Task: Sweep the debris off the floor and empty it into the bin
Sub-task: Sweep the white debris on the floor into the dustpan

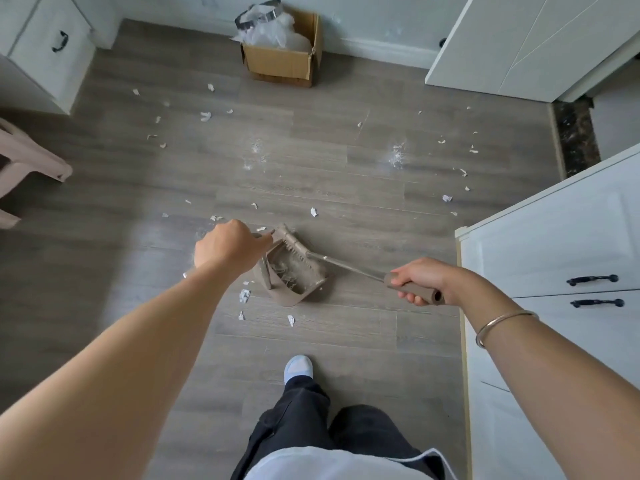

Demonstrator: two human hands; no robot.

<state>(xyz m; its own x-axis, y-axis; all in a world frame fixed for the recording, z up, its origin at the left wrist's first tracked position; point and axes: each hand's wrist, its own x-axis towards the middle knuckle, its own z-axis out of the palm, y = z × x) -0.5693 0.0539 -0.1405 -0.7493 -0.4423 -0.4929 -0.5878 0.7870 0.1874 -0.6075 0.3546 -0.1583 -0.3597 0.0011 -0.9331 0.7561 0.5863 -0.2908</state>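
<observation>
Two hands work the tools near the middle of a grey wood floor (138, 188). At far left stand a white drawer unit (45, 46) and, below it, a pale pink stool (31, 161). Small white paper scraps (205, 116) lie scattered across the floor from left to right, with more just beside the dustpan and two patches of white powder (396, 155) further back. The left hand (227, 245) is seen from its back; its fingers are curled into a fist round the upright handle of the dustpan (294, 296), and how each finger lies cannot be told. The bin (280, 62), a cardboard box lined with a clear plastic bag, stands against the far wall, well apart from the tools. The dustpan rests on the floor at centre, and grey dust and scraps lie inside it. The broom (346, 266) slants from lower right to upper left, and its bristles sit inside the dustpan. The right hand (424, 280) grips the broom's padded end, fingers wrapped under it and thumb on top. A metal bracelet (502, 322) circles that wrist. A white-toed foot (298, 367) stands on the floor below the dustpan. White cupboards (554, 237) with black handles fill the right edge, below a white door (519, 46).
</observation>
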